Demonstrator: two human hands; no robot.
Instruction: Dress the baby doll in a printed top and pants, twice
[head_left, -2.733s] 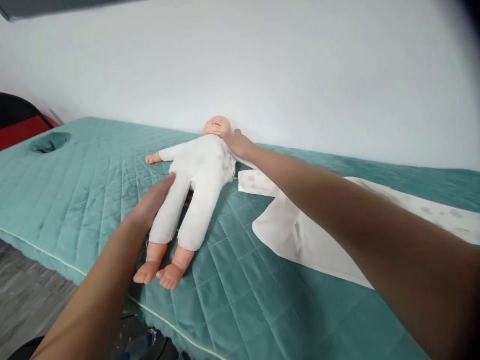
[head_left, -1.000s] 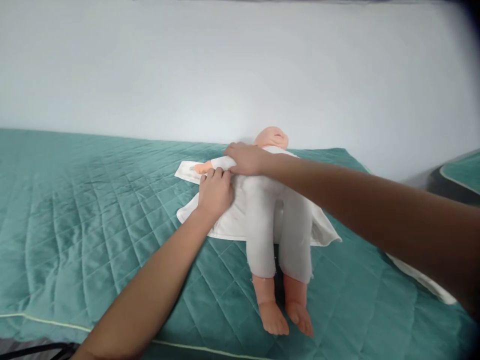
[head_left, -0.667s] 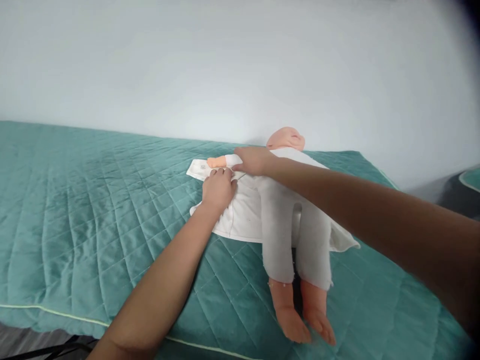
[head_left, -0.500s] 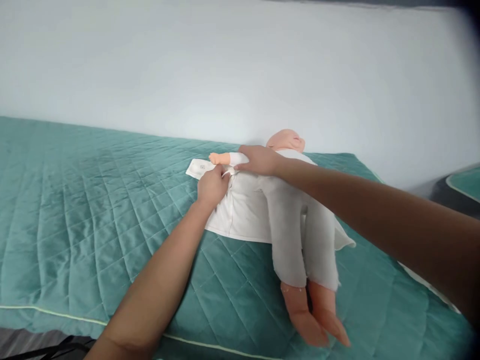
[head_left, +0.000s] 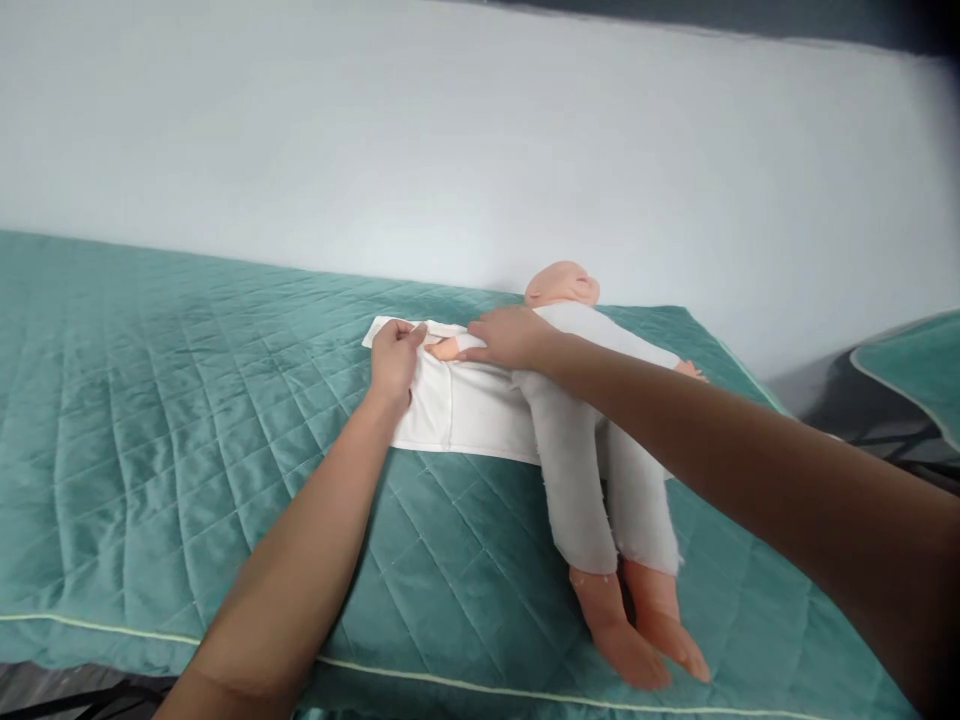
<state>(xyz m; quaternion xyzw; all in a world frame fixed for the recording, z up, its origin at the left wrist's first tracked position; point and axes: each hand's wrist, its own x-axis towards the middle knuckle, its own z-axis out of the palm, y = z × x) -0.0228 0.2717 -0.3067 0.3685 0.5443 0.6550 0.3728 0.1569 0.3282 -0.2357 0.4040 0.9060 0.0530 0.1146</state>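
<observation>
A baby doll with a white cloth body lies on its back on a teal quilted bed, head toward the wall, feet toward me. Under it lies a white baby garment, spread flat. My left hand is closed on the garment's sleeve at the upper left, pinching the cloth. My right hand grips the doll's arm, whose small hand shows at the sleeve between my two hands. The doll's other arm points right.
A white wall runs close behind the bed. The bed's front edge with pale piping crosses the bottom of the view. A second teal-covered surface stands at the far right, beyond a dark gap.
The doll was lifted from the left part of the bed onto the garment. My left hand has since shifted from the garment's body up to its sleeve; the doll's arm now lies lower at the sleeve.
</observation>
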